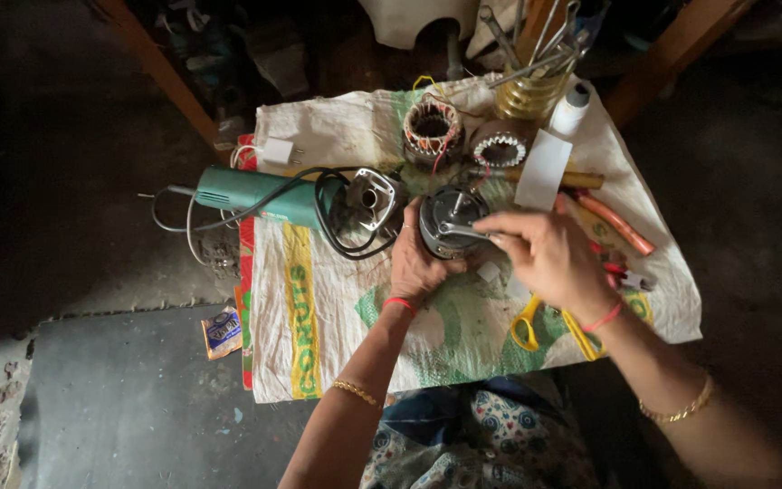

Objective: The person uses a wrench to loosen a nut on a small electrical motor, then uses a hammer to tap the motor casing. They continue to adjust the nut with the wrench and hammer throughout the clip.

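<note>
Beside the green angle grinder, on the sack cloth, a round motor housing is gripped by the left hand while a thin metal tool is pinched by the right hand; a slipped tip could gouge the windings.

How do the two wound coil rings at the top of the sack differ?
The left coil ring shows copper-coloured windings with red and yellow leads; the right coil ring looks pale grey-white. The left one looks taller and bulkier, while the right one looks lower. Both are round with open centres and lie untouched on the sack.
</note>
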